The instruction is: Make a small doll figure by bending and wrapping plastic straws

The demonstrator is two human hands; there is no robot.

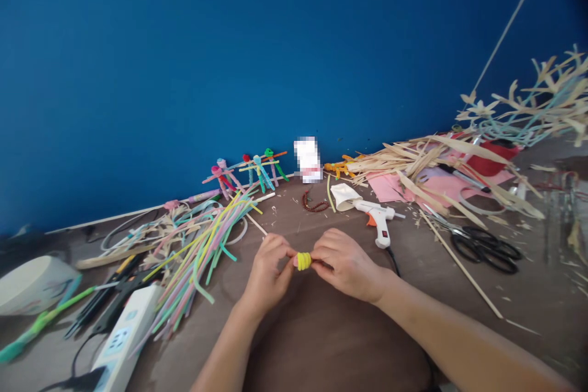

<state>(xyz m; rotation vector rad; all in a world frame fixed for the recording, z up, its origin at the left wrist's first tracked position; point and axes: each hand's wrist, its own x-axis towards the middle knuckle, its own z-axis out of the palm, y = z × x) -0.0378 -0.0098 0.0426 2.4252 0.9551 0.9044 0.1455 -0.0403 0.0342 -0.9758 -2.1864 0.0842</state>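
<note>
The coil sits between the left hand and right hand. On the table, loose strips and power strip lie left; glue gun and scissors lie right; the wall stands behind.

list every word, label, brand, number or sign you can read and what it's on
No text can be read.
Pixelated white item at the back: unreadable.
Power strip: marks too small, blurred.
White round item, far left: print blurred.
Hot glue gun: no legible marking.
Held yellow coil: no lettering visible.
</note>
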